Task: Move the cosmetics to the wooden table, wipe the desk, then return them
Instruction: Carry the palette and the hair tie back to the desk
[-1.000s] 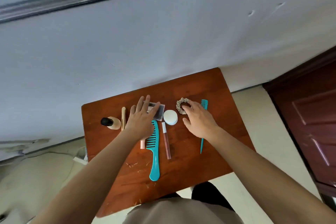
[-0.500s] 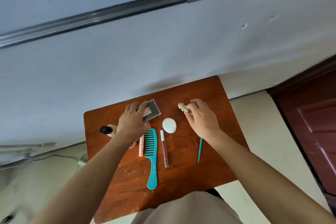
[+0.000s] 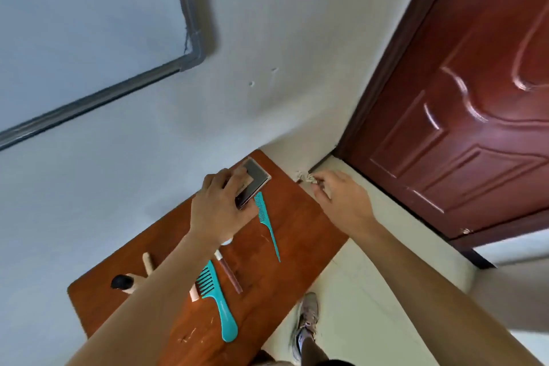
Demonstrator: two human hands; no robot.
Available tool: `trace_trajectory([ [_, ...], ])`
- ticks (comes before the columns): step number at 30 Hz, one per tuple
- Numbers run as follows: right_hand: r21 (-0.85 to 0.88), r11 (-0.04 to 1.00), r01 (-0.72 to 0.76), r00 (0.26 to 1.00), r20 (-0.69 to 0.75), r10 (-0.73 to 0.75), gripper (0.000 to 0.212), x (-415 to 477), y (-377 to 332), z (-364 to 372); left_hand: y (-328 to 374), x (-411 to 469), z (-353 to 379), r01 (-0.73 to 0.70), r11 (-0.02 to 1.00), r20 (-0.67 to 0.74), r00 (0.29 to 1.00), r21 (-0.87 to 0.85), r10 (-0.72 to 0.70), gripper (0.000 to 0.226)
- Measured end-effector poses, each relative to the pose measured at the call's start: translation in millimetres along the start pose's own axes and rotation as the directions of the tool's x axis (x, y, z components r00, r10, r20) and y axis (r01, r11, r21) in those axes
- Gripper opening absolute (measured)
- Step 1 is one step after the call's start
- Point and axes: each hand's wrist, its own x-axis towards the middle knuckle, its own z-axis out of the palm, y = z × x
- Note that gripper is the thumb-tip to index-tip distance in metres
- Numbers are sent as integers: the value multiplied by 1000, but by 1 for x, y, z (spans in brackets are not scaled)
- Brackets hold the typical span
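Observation:
My left hand (image 3: pixel 221 208) grips a flat dark palette (image 3: pixel 254 180) and holds it lifted over the far end of the wooden table (image 3: pixel 300 217). My right hand (image 3: pixel 341 202) pinches a beige scrunchie (image 3: pixel 307 178) in the air past the table's right edge. On the table lie a teal tail comb (image 3: pixel 267 224), a wide teal comb (image 3: pixel 218 300), a brown lip gloss tube (image 3: pixel 230 272), a pink tube (image 3: pixel 193 296) partly under my arm, a cream stick (image 3: pixel 147 261) and a black-capped bottle (image 3: pixel 123 282). A white round jar (image 3: pixel 227 241) is mostly hidden under my left wrist.
A pale wall (image 3: pixel 148 142) runs behind the table. A dark red door (image 3: pixel 463 116) stands to the right. My shoe (image 3: pixel 307 321) is on the cream floor (image 3: pixel 371 306) beside the table's right edge.
Both hands lifted off the table: the left picked up the palette, the right raised the scrunchie and carried it right past the table edge. My view swung right towards the door.

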Motion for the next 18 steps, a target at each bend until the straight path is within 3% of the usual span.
trace_trajectory([
  [6, 15, 957, -291, 925, -252, 286, 19, -94, 86, -91, 130, 23, 14, -317, 947, -4, 948, -60, 317, 65],
  [12, 60, 851, -522, 744, -455, 489, 18, -239, 193, -174, 312, -6, 45, -612, 772, -97, 790, -170, 605, 61],
  [18, 145, 711, -688, 531, -568, 629, 20, -399, 300, -237, 511, -82, 98, -748, 618, -119, 655, -242, 746, 59],
])
